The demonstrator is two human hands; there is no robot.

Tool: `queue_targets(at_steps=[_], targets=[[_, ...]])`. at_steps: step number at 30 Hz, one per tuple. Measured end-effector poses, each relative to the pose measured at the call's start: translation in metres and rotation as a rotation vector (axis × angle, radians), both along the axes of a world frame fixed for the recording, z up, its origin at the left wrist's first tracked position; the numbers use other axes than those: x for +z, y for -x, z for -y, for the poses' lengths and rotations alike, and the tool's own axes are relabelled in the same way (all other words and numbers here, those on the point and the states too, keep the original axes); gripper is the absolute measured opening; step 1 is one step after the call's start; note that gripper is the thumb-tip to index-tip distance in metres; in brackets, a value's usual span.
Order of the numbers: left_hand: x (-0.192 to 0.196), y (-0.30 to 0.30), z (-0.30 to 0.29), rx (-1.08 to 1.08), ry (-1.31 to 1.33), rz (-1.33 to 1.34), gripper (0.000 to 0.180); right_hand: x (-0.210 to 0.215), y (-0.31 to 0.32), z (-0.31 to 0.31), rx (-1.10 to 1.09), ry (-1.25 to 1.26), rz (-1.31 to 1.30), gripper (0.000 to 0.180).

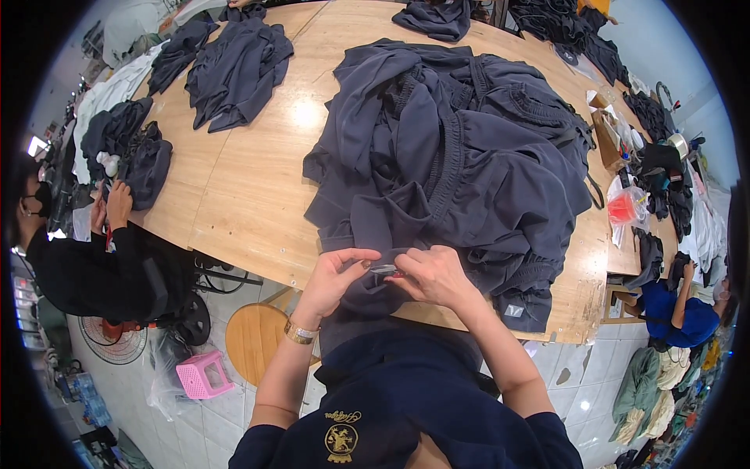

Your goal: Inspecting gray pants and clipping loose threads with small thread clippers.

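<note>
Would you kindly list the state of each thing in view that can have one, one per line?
Left hand: pinching dark fabric at the table edge.
Right hand: closed on a small metal tool.
Dark garment pile: heaped, crumpled.
Smaller dark pile: heaped, untouched.
Wooden table: partly covered.
Round wooden stool: unoccupied, under the table edge.
Pink plastic stool: unoccupied, on the floor.

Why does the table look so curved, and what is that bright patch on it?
Head view: the fisheye lens bends the wooden table toward a black rim; the patch is lamp glare; the dark garments and both hands stay sharp.
</note>
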State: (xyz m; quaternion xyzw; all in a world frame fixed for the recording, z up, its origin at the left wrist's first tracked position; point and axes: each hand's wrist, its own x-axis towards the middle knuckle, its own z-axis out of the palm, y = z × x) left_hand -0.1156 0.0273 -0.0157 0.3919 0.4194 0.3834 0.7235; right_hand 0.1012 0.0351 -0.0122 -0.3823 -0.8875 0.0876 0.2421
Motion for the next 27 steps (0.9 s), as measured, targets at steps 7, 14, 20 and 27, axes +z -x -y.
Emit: queue_targets(at_steps=[7, 14, 20, 27], targets=[[0.001, 0.000, 0.000, -0.003, -0.009, -0.017, 0.022, -0.003, -0.001, 0.001, -0.003, -0.011, -0.012, 0.029], [0.002, 0.001, -0.001, 0.008, 0.022, 0.010, 0.022, -0.001, -0.001, 0.004, -0.037, 0.077, -0.083, 0.029], [0.005, 0.001, 0.001, 0.031, -0.076, -0.047, 0.031, -0.008, 0.000, 0.006, -0.331, 0.324, -0.445, 0.029], [0.036, 0.016, 0.007, -0.300, -0.198, -0.247, 0.041, -0.023, -0.012, 0.004, -0.496, 0.429, -0.814, 0.027]])
